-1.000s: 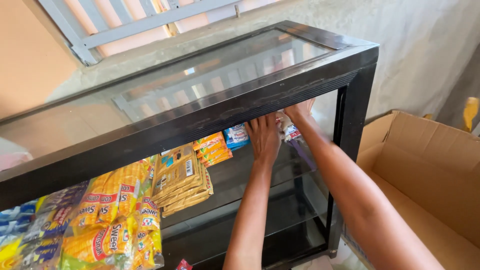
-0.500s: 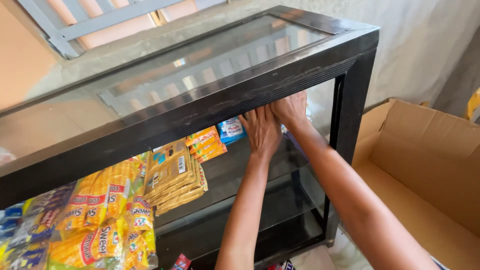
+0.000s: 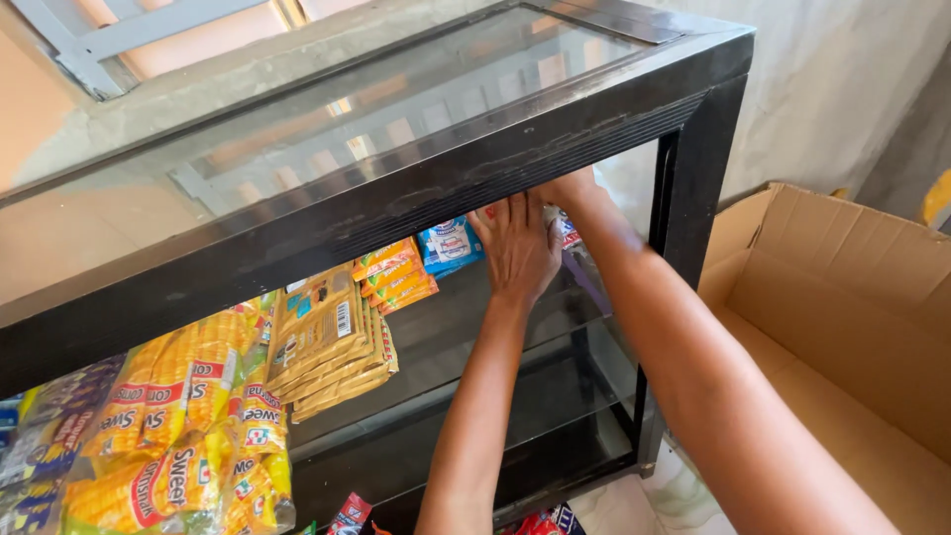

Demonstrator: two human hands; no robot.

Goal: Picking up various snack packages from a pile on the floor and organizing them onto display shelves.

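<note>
My left hand point(image 3: 517, 250) flat, fingers spread, on top shelf. Small packets point(image 3: 568, 232) just right of it, under my right hand point(image 3: 567, 188); its grip hidden by cabinet frame point(image 3: 396, 203), cannot tell.

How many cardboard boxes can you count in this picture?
1: the open box on the floor, right of the black cabinet. It runs past the picture's edge; others may be out of view.

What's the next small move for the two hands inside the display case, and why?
Probably set the small packets down on the glass shelf beside the blue pack. Both the left hand and right hand reach in under the black frame, and that shelf stretch looks bare.
</note>
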